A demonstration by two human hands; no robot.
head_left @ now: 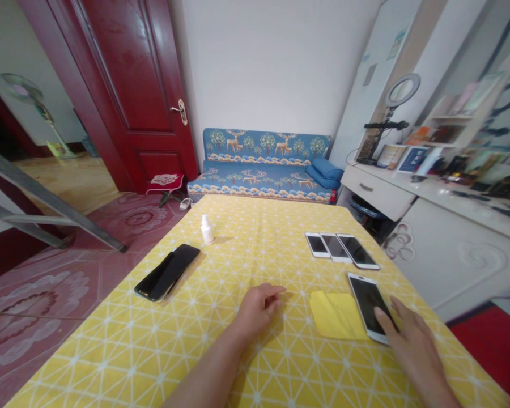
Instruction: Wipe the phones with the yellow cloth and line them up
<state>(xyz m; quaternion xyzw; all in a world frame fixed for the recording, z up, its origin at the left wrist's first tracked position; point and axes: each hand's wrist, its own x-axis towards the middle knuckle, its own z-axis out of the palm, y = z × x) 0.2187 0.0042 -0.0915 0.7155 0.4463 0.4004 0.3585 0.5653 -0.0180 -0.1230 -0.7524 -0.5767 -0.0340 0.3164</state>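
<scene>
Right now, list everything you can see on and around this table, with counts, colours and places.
tablecloth: one, yellow with white lines, covers the table
white phones: three, side by side, far right
phone: one, white frame, near right, partly on cloth
cloth: one, yellow, near right
black phones: stacked pair, left
bottle: one, white, far left
sofa: one, blue patterned, by wall
door: one, red
left hand: resting on tablecloth
right hand: fingertip on phone

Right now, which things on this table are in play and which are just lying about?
In play:
- white phone under the right hand
- yellow cloth beside it
- left hand resting on the tablecloth

Lying about:
- three white phones in a row
- black phones
- small white bottle
</scene>
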